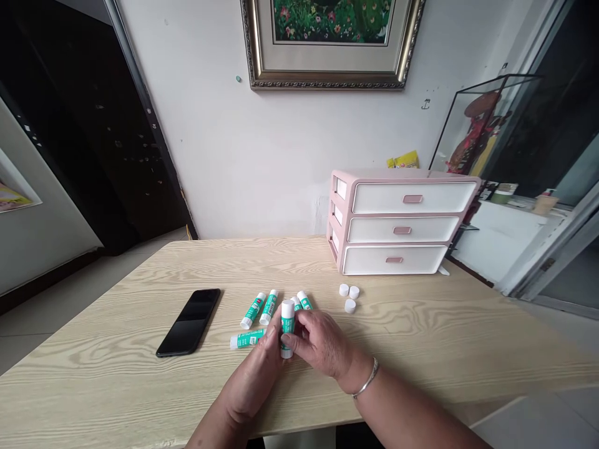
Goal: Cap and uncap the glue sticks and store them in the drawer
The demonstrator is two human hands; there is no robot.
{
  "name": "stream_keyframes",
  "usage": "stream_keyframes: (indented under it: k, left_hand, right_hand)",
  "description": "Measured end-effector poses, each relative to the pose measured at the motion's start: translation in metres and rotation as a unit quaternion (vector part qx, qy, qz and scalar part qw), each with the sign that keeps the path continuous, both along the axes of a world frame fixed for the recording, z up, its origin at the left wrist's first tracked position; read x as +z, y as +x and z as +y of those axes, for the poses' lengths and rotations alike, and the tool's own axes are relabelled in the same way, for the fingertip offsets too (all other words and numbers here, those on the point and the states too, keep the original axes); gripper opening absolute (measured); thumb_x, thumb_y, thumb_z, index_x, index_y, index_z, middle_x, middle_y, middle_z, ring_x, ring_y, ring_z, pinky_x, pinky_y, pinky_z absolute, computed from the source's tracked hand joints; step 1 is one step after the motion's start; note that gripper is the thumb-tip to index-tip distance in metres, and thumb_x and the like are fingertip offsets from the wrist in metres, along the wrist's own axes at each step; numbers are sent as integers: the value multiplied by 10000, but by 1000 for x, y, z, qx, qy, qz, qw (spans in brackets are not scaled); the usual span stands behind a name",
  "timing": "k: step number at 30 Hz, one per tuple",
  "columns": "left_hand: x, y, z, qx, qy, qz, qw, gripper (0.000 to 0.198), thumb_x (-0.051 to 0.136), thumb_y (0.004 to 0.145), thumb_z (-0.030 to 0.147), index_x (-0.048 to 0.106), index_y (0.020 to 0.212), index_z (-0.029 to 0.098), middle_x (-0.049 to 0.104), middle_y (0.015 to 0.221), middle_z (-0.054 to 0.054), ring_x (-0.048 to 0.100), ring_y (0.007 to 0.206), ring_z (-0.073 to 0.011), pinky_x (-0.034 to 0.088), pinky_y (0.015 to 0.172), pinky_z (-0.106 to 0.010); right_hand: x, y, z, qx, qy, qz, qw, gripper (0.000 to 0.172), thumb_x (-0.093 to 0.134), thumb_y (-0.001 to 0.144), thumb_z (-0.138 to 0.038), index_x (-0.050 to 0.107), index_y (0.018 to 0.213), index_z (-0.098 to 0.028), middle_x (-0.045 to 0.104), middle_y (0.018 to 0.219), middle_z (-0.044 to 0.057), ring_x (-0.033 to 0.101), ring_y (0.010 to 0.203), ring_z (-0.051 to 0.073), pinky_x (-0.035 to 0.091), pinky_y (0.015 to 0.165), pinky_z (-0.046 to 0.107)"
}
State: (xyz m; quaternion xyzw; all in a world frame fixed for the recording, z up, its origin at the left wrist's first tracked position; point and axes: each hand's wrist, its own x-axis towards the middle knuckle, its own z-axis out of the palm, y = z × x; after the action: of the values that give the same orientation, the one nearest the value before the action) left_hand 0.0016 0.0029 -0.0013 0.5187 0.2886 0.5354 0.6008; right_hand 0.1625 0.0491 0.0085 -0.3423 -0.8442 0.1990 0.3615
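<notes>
In the head view, a green-and-white plastic glue stick (287, 323) was held upright just over the pale wood-grain counter (421, 349). Its long axis was vertical, with a white end uppermost. It was pinched between the left hand (259, 369) and the right hand (324, 342), each grip closed on its lower half from its own side. Further glue sticks (253, 310) lay flat just behind, and three loose white caps (349, 297) lay to the right, apart. The stick's lower end was hidden by fingers, so contact with the counter could not be told.

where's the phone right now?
Head view, left side: the black phone lies on the wooden table, left of the loose glue sticks and the held upright glue stick.
</notes>
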Motion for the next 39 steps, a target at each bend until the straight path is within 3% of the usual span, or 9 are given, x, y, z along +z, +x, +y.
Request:
stream_keyframes:
  k: [3,6,10,14,21,24,28,32,39]
  left_hand:
    - [-5,-3,0,-27,6,17,999,650,476,938,609,432,1524,330,420,1574,-73,491,1329,-360,482,959,-532]
    - [-9,-6,-1,13,23,32,999,612,509,937,570,481,1493,318,371,1614,-59,408,1400,-353,452,1006,-490]
    - [-13,-11,-3,112,13,78,991,488,552,935,457,624,1370,248,575,1436,-110,472,1316,-325,416,1009,-419]
    - [-14,-13,-2,166,-13,83,983,449,541,933,451,687,1269,191,674,1209,-123,558,1107,-277,442,859,-348]
    - [-5,-12,-2,255,-80,176,948,415,571,908,477,710,1214,233,701,1117,-74,570,850,-209,446,780,-320]
    - [-7,-11,0,273,-83,204,937,396,573,908,466,710,1204,241,713,1133,-75,612,984,-250,458,871,-353]
    - [-16,-9,4,283,-36,267,920,398,640,871,420,710,1220,242,649,1340,-99,584,1197,-302,433,1013,-427]
    - [-21,-5,5,265,12,333,905,396,620,870,387,727,1220,236,660,1332,-115,616,1150,-322,466,982,-462]
    - [-9,-3,-2,277,6,334,901,345,593,879,356,745,1166,238,688,1267,-90,651,1062,-293,506,913,-418]
  right_hand:
    - [-7,2,4,-17,-8,4,1000,206,563,962,-397,591,863,-218,656,722,10,583,659,166,405,622,281]
    - [-10,6,10,-72,-12,33,997,238,529,973,-440,612,948,-218,681,766,24,608,694,177,426,642,279]
    - [-3,14,22,-233,-42,23,971,308,466,993,-474,622,1020,-209,715,835,53,643,747,193,418,643,272]
    - [6,20,30,-349,-95,-101,927,326,439,1005,-437,642,1017,-182,737,908,107,676,821,224,393,656,285]
    - [-4,18,34,-320,-123,-202,917,307,451,987,-362,683,942,-167,758,944,121,697,876,234,390,685,296]
    - [-8,17,33,-308,-109,-191,925,290,472,971,-338,702,961,-162,764,938,120,700,869,239,390,681,302]
    - [-11,17,31,-280,-74,-153,945,265,506,962,-317,726,963,-170,765,925,119,698,864,247,390,684,309]
    - [-13,17,31,-278,-62,-124,951,234,539,950,-309,733,896,-189,760,864,95,686,798,225,383,651,296]
    - [-19,23,37,-307,-9,-112,945,231,515,964,-285,703,854,-209,731,835,69,638,749,190,376,636,279]
